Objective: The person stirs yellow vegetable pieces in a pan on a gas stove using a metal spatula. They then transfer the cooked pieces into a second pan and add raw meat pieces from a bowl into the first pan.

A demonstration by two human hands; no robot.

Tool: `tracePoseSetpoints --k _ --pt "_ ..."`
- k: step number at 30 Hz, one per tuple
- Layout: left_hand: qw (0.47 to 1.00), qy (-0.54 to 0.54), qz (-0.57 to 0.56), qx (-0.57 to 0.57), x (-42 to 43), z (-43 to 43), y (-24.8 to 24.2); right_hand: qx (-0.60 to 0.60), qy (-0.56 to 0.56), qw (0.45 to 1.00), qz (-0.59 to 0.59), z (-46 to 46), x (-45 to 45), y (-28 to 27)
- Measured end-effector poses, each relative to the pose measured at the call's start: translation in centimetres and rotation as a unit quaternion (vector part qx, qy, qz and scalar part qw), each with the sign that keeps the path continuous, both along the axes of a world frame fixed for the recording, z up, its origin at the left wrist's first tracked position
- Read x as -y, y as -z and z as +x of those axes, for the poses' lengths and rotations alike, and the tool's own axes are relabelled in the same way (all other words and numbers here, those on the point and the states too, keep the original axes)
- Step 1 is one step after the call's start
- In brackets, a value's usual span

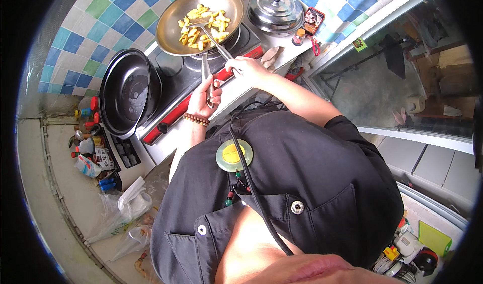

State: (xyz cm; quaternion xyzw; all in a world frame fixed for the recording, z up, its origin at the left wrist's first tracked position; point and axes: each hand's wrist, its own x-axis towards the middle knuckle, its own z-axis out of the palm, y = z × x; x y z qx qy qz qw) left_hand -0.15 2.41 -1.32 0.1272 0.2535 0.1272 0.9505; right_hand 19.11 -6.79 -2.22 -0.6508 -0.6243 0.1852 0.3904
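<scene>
My left hand (205, 98), with a beaded bracelet at its wrist, is closed around the metal handle of a wide frying pan (169, 31). The pan sits over the burner of a black gas stove, tilted somewhat. Yellow pieces of food (219, 23), browned in places, lie spread in it. My right hand (247, 69) grips the long handle of a metal spatula (215, 40), whose blade rests among the pieces. The thumb and part of the fingers of each hand show; the tip of the blade is hard to make out against the food.
A black oval pot (128, 91) stands at the stove's left. A lidded steel pot (275, 12), a small jar (298, 37), a phone (314, 20) and a cloth (270, 57) lie to the right. Bottles and bags crowd the left counter. A dark cord hangs over my shirt.
</scene>
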Motion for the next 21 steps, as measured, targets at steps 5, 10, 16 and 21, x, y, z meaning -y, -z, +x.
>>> tracePoseSetpoints --k 5,10,16,21 --pt "1.0 -0.003 0.005 -0.003 0.09 -0.01 -0.16 -0.005 0.0 1.0 -0.016 -0.11 0.14 -0.36" --pt "1.0 -0.001 0.0 0.0 0.05 -0.04 -0.08 -0.016 0.0 1.0 -0.021 -0.14 0.29 -0.6" --pt "1.0 0.002 0.001 0.001 -0.07 -0.09 0.18 -0.01 0.001 1.0 -0.027 -0.13 0.29 -0.64" --pt "1.0 0.001 -0.003 0.004 -0.04 -0.08 0.14 -0.013 0.001 0.999 -0.033 -0.11 0.26 -0.6"
